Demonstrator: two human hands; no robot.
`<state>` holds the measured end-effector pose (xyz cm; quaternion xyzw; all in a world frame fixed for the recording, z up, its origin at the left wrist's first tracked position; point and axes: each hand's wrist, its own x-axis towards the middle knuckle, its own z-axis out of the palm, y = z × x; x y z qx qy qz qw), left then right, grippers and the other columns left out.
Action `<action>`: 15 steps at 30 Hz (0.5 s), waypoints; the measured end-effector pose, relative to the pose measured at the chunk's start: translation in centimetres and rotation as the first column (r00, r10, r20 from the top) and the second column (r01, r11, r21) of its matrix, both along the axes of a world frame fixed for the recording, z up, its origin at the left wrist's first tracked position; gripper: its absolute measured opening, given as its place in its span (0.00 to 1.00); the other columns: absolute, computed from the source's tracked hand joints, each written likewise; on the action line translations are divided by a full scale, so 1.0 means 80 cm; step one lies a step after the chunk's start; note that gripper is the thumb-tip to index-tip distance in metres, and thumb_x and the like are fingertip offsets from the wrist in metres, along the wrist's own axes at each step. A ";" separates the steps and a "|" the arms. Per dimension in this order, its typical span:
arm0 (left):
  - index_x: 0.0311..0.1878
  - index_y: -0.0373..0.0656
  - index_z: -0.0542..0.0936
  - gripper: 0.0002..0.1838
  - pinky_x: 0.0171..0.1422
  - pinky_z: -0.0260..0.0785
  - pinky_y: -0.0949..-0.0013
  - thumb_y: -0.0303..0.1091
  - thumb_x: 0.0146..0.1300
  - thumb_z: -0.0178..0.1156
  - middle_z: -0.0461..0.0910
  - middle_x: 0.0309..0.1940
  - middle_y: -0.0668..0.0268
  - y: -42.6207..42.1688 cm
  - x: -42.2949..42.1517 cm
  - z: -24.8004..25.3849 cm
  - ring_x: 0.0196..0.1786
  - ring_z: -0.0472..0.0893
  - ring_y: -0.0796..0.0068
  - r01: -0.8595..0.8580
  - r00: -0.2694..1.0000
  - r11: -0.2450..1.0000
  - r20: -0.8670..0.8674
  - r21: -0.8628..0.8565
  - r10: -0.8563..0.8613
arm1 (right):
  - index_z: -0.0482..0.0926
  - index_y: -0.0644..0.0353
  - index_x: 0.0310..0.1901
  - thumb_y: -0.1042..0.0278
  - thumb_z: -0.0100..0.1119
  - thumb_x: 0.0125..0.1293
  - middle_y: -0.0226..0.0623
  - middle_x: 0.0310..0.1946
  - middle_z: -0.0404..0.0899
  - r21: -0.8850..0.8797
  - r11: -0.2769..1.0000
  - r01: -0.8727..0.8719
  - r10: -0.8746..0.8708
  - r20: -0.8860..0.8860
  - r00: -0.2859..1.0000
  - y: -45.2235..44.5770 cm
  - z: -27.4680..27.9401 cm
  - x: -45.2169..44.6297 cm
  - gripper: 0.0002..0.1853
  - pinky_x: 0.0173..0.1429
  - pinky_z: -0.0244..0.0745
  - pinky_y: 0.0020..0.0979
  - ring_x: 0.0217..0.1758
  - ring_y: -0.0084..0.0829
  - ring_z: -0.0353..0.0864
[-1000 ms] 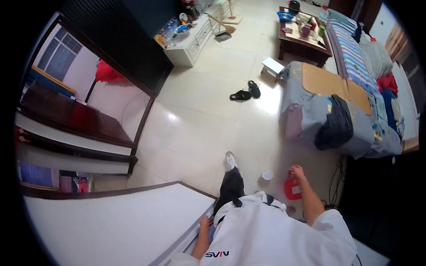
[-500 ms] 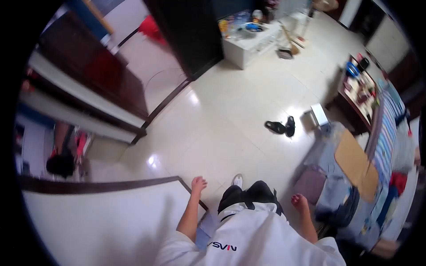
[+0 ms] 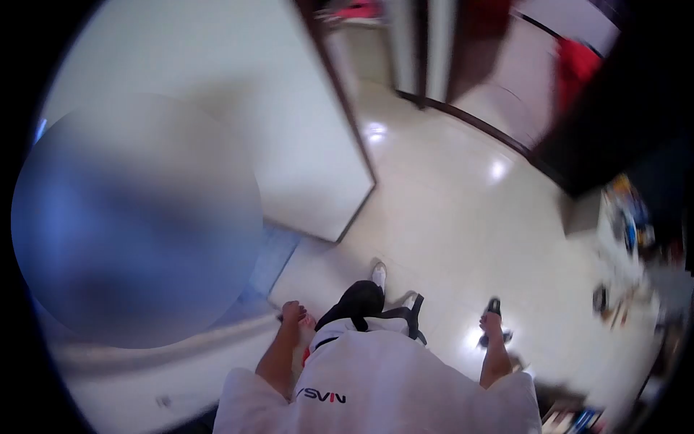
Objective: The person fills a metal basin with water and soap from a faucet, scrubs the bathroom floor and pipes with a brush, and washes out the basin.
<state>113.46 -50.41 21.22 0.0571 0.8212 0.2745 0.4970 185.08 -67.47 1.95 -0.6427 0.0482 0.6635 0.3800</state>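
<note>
view swung left, white partition (image 3: 289, 108) now at upper left, red cloth (image 3: 576, 72) now at upper right, black slippers (image 3: 494, 305) now partly behind the right hand (image 3: 491, 325)

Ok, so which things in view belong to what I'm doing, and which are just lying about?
Possibly part of the job:
- small, blurred red object beside the left hand; grip unclear

Apparently just lying about:
- pair of black slippers on the glossy cream floor
- bright red fabric, upper right
</note>
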 end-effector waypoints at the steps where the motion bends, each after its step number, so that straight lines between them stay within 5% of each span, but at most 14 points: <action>1: 0.40 0.37 0.70 0.11 0.22 0.69 0.68 0.35 0.57 0.50 0.74 0.24 0.59 -0.064 -0.038 -0.015 0.22 0.76 0.68 -0.019 0.998 1.000 -0.053 0.003 0.019 | 0.69 0.57 0.31 0.67 0.53 0.55 0.39 0.30 0.75 0.048 0.974 -0.223 0.202 0.270 0.941 0.044 0.013 0.000 0.05 0.30 0.75 0.35 0.32 0.32 0.77; 2: 0.38 0.37 0.71 0.11 0.22 0.69 0.67 0.34 0.56 0.50 0.74 0.23 0.59 -0.116 -0.055 -0.026 0.21 0.76 0.68 -0.027 0.994 1.000 -0.102 0.003 0.027 | 0.69 0.58 0.33 0.67 0.51 0.56 0.39 0.30 0.75 0.013 0.967 -0.254 0.233 0.353 0.906 0.093 0.047 -0.012 0.06 0.29 0.74 0.34 0.31 0.32 0.77; 3: 0.31 0.40 0.72 0.10 0.19 0.64 0.69 0.38 0.56 0.52 0.74 0.22 0.61 -0.147 -0.031 -0.005 0.19 0.73 0.68 -0.197 0.960 0.968 -0.170 0.154 0.222 | 0.68 0.59 0.35 0.67 0.50 0.57 0.40 0.30 0.75 -0.030 0.960 -0.280 0.265 0.431 0.863 0.141 0.067 -0.015 0.07 0.28 0.74 0.33 0.30 0.32 0.76; 4: 0.31 0.40 0.72 0.10 0.19 0.64 0.69 0.38 0.56 0.52 0.74 0.22 0.61 -0.172 -0.033 -0.002 0.19 0.73 0.68 -0.296 0.932 0.942 -0.168 0.159 0.322 | 0.68 0.60 0.42 0.65 0.48 0.60 0.39 0.32 0.75 -0.161 0.979 -0.125 0.175 0.350 0.920 0.198 0.106 -0.048 0.11 0.28 0.74 0.33 0.30 0.32 0.76; 8: 0.33 0.40 0.75 0.12 0.20 0.67 0.67 0.40 0.57 0.54 0.74 0.21 0.62 -0.293 -0.007 -0.037 0.19 0.75 0.68 -0.458 0.883 0.879 -0.178 -0.133 0.433 | 0.66 0.59 0.48 0.63 0.48 0.61 0.39 0.36 0.75 -0.101 0.887 -0.450 0.461 0.226 0.858 0.317 0.114 -0.147 0.16 0.33 0.75 0.33 0.33 0.32 0.76; 10: 0.32 0.41 0.75 0.10 0.20 0.68 0.64 0.38 0.56 0.52 0.73 0.20 0.61 -0.352 0.022 -0.059 0.19 0.75 0.67 -0.554 0.829 0.813 0.032 0.181 0.558 | 0.66 0.60 0.49 0.62 0.48 0.61 0.40 0.37 0.75 -0.025 0.695 -0.719 0.709 0.191 0.679 0.373 0.125 -0.248 0.17 0.36 0.76 0.33 0.34 0.32 0.77; 11: 0.31 0.41 0.74 0.09 0.20 0.68 0.64 0.37 0.56 0.52 0.73 0.21 0.61 -0.400 0.043 -0.105 0.19 0.75 0.67 -0.373 0.914 0.904 -0.086 0.208 0.397 | 0.66 0.60 0.49 0.62 0.48 0.61 0.40 0.37 0.75 -0.013 0.648 -0.762 0.747 0.204 0.632 0.395 0.135 -0.305 0.17 0.36 0.76 0.33 0.34 0.32 0.77; 13: 0.32 0.43 0.73 0.10 0.21 0.69 0.65 0.39 0.57 0.54 0.73 0.22 0.61 -0.433 0.031 -0.122 0.20 0.75 0.68 -0.370 0.926 0.921 -0.028 0.123 0.376 | 0.66 0.62 0.49 0.60 0.50 0.60 0.39 0.35 0.75 0.035 0.449 -0.893 0.862 0.244 0.443 0.410 0.160 -0.430 0.18 0.37 0.76 0.33 0.35 0.33 0.77; 14: 0.33 0.43 0.72 0.11 0.23 0.70 0.66 0.41 0.57 0.55 0.74 0.24 0.60 -0.427 0.047 -0.116 0.22 0.76 0.68 -0.548 0.828 0.836 0.151 0.016 0.540 | 0.66 0.62 0.49 0.60 0.50 0.60 0.39 0.35 0.75 0.040 0.422 -0.906 0.872 0.256 0.418 0.412 0.167 -0.480 0.18 0.37 0.76 0.33 0.35 0.33 0.77; 15: 0.32 0.41 0.71 0.10 0.21 0.69 0.66 0.38 0.57 0.52 0.72 0.22 0.59 -0.409 0.043 -0.109 0.21 0.76 0.67 -0.653 0.749 0.756 0.115 -0.039 0.653 | 0.66 0.62 0.48 0.61 0.50 0.60 0.39 0.35 0.75 0.096 0.349 -0.932 0.891 0.274 0.362 0.421 0.179 -0.546 0.18 0.37 0.76 0.33 0.34 0.32 0.78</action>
